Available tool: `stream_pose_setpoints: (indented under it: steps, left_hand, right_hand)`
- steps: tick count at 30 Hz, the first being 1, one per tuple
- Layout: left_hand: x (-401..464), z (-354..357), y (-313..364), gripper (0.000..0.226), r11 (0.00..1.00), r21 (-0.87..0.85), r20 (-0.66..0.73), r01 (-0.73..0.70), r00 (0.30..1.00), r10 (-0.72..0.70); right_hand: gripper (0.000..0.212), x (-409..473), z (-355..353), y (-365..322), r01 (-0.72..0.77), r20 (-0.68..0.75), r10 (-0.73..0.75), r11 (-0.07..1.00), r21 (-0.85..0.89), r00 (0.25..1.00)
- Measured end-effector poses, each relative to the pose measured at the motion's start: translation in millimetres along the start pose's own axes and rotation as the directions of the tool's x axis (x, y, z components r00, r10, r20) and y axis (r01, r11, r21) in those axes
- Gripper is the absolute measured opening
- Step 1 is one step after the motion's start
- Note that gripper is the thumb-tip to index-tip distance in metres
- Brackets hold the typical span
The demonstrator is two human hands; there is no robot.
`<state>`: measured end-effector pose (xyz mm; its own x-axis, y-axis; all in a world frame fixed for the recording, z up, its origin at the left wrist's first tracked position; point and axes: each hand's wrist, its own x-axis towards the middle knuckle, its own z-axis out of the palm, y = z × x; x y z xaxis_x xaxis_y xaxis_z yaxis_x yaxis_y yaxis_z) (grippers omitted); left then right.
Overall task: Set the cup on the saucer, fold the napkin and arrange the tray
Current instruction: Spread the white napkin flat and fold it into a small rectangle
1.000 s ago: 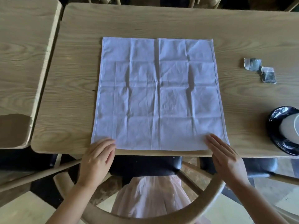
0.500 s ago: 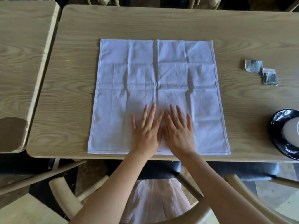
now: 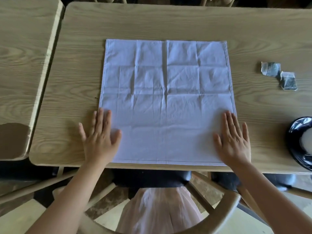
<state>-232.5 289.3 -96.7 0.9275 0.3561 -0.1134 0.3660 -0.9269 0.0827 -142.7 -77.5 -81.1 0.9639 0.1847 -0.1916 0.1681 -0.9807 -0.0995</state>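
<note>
This looks like a café or dining room: two matching light-wood tables (image 3: 168, 22) stand side by side with a narrow gap, and curved wooden chairs (image 3: 224, 215) with dark seat pads are tucked under them (more chair legs show along the far edge). A cloth napkin (image 3: 167, 102) lies spread as at a place setting.

The tabletop (image 3: 168, 22) is light wood with pronounced grain and rounded corners. A second table (image 3: 22, 65) of matching wood stands just beside it on the left, separated by a narrow gap. A curved wooden chair back (image 3: 224, 215) sits below the near edge. Lighting is soft and even.
</note>
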Motion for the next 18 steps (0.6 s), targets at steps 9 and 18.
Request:
stream_pose_setpoints:
  steps: [9, 18]
  left_hand:
    - [46.1, -9.8, 113.3, 0.059, 0.904, -0.047, -0.154, -0.426, 0.897, 0.415]
    - [82.7, 4.2, 99.5, 0.060, 0.943, -0.061, -0.097, -0.327, 0.942, 0.321]
  right_hand:
    - [0.061, 54.5, -7.3, -99.4, 0.259, -0.120, -0.253, 0.965, 0.039, 0.960]
    - [0.065, 91.7, 5.7, -71.6, 0.184, -0.117, -0.174, 0.980, 0.081, 0.978]
